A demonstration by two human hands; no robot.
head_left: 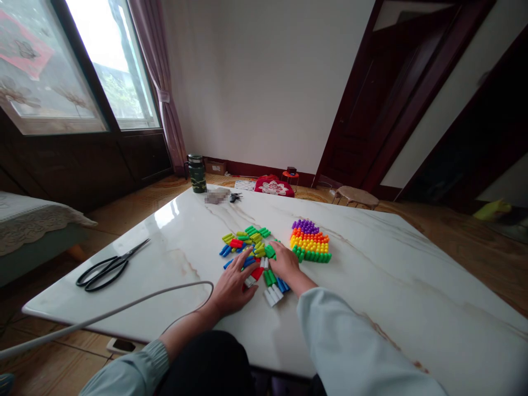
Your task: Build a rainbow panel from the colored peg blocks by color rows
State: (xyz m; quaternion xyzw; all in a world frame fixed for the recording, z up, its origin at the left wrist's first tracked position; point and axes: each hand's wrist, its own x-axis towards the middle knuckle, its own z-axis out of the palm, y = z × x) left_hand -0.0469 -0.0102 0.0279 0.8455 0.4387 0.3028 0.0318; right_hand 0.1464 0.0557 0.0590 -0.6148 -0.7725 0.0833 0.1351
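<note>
A loose heap of short plastic tubes (256, 238), in green, yellow, blue, red and white, lies on the marble-patterned table. Many of them sit side by side in small bunches. My left hand (233, 283) rests over the near left side of the heap, fingers apart, touching blue and red pieces. At the heap's right side, my right hand (285, 263) has its fingers bent onto green tubes (270, 251); its palm side is hidden. Just right of it, a block of round-ended pieces (310, 241) is packed in purple, orange, yellow and green rows.
Black-handled scissors (111, 269) lie at the table's left, near a grey cable (136, 302). A camouflage flask (197, 174), a blurred grey item (216, 195) and a small black tool (235, 197) stand or lie at the far edge. A stool (355, 196) is beyond the table (371, 264).
</note>
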